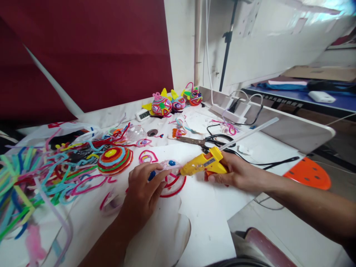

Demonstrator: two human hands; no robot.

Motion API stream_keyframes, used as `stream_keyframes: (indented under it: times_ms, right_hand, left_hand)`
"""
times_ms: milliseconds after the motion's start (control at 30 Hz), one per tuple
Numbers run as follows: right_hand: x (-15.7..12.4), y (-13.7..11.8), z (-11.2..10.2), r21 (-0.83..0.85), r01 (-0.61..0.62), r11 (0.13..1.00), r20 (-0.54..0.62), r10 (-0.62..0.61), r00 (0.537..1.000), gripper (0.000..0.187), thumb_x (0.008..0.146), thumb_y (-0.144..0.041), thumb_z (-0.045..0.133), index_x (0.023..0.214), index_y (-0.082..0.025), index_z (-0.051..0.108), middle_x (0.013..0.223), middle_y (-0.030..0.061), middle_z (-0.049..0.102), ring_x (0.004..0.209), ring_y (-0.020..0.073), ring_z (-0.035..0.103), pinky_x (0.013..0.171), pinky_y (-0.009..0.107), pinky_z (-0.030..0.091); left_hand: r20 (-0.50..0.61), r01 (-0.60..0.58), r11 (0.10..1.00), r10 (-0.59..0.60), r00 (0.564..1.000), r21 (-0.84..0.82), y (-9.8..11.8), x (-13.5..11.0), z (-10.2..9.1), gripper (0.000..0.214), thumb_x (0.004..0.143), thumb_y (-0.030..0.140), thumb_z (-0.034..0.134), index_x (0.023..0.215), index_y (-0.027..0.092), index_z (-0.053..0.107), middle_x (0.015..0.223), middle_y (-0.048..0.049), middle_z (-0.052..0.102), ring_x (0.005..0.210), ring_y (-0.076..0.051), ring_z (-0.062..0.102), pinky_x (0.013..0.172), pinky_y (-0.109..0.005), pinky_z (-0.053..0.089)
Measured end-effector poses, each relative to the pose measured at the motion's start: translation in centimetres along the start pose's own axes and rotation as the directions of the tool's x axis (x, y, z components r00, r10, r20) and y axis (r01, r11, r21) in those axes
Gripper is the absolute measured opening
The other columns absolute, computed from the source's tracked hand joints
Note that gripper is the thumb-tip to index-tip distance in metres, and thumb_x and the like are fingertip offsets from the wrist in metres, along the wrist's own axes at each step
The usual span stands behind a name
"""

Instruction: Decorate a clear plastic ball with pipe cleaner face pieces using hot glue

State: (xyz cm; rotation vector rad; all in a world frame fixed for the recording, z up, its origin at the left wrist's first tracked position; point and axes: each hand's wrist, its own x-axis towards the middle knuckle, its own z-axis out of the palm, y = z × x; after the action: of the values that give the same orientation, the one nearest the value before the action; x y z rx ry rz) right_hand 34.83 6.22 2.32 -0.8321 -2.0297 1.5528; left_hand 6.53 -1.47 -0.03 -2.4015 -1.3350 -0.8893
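Observation:
My right hand (236, 172) is wrapped round a yellow hot glue gun (203, 164) with a clear glue stick (250, 131) sticking out of its back. Its nozzle points left at a small pipe-cleaner piece (167, 167) with blue, white and pink parts. My left hand (143, 193) pinches that piece from the left, fingers closed on it, just above a red pipe-cleaner ring (175, 185) lying on the white table (205, 230).
A heap of coloured pipe cleaners (36, 174) covers the left of the table. A striped coiled disc (114, 159), scissors (200, 141), black cables (250, 159), three decorated balls (175, 102), a small timer (142, 115) and a power strip (230, 111) lie farther back. An orange stool (308, 174) stands right.

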Motion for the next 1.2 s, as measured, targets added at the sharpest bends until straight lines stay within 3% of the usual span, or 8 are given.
stream_keyframes:
  times_ms: [300,800,1200]
  right_hand:
    - [-0.1,-0.2,0.2,0.02,-0.002,1.0,0.014,0.002,1.0,0.021,0.085,-0.026,0.066,0.094,-0.019,0.049,0.077,-0.0035,0.047,0.063,0.0098,0.041,0.052,0.022,0.034]
    - [-0.2,0.8,0.0,-0.12,0.104,0.987,0.009,-0.103,0.995,0.022,0.089,-0.031,0.062,0.103,-0.018,0.05,0.086,-0.0009,0.05,0.071,0.0113,0.045,0.059,0.022,0.04]
    - [-0.1,0.5,0.1,-0.187,0.098,0.978,-0.007,-0.101,0.995,0.025,0.09,-0.036,0.059,0.104,-0.017,0.051,0.087,0.0013,0.055,0.07,0.0125,0.048,0.057,0.024,0.042]
  left_hand:
    - [0.002,0.005,1.0,-0.005,1.0,-0.013,-0.1,-0.1,0.1,0.034,0.09,0.011,0.054,0.122,0.023,0.056,0.113,-0.0099,0.056,0.109,-0.028,0.05,0.094,-0.047,0.038]
    - [0.001,-0.01,1.0,0.01,1.0,-0.008,0.0,0.0,0.1,0.033,0.089,0.01,0.056,0.12,0.019,0.058,0.114,-0.012,0.057,0.109,-0.029,0.05,0.093,-0.05,0.039]
    - [-0.003,-0.009,1.0,0.008,1.0,-0.009,0.0,0.0,0.1,0.031,0.09,0.011,0.055,0.12,0.019,0.058,0.114,-0.0121,0.057,0.109,-0.029,0.05,0.093,-0.051,0.039]
